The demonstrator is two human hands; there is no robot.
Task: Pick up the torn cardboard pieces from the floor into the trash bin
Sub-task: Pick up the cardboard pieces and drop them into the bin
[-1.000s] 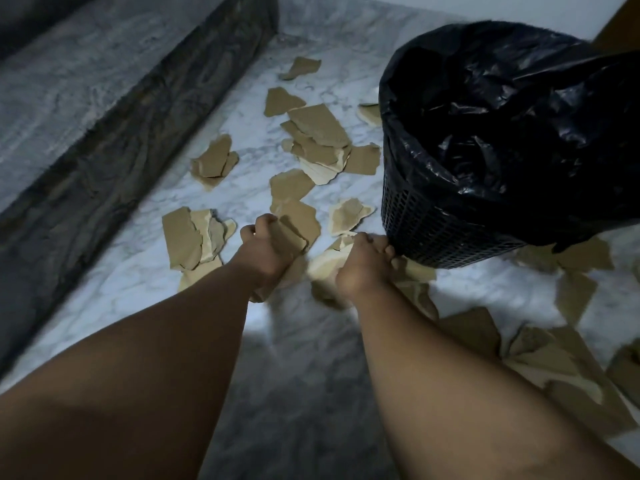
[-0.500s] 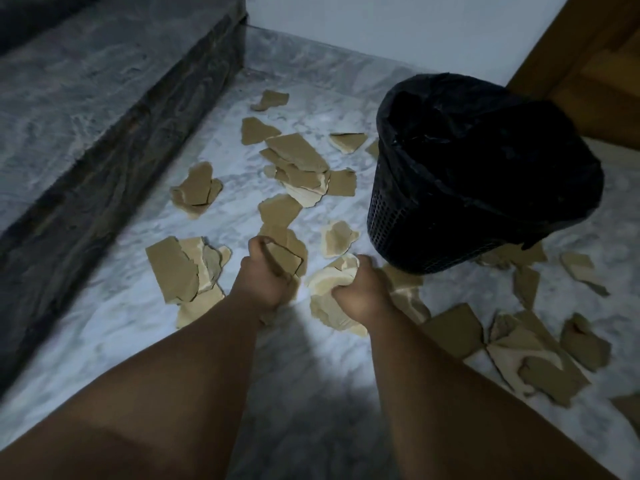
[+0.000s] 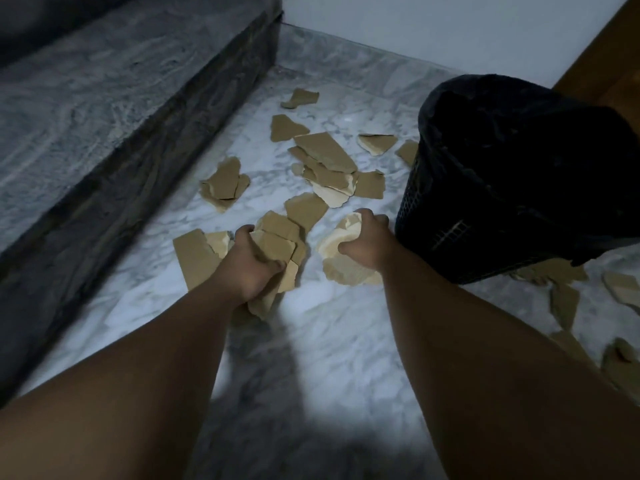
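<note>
Brown cardboard pieces (image 3: 327, 161) lie scattered over the marble floor (image 3: 346, 327), some ahead of the hands, others to the right of the trash bin (image 3: 519, 174) and at its foot; whether any lie inside the bin I cannot tell, since its black liner (image 3: 540, 126) shows only darkness. Both hands are loaded: the left hand (image 3: 254, 268) has its fingers curled round a stack (image 3: 277, 237) of flat brown pieces; the right hand (image 3: 367, 242), just beside the bin wall, clutches a paler crumpled wad (image 3: 341, 268). The step in hand looks like carrying these 2 loads to the bin; to do it well, squeeze each bundle firmly so no scrap slips from the bottom; lift both above the rim; bring them over the opening; only then let go; the right hand is nearer and could empty first.
</note>
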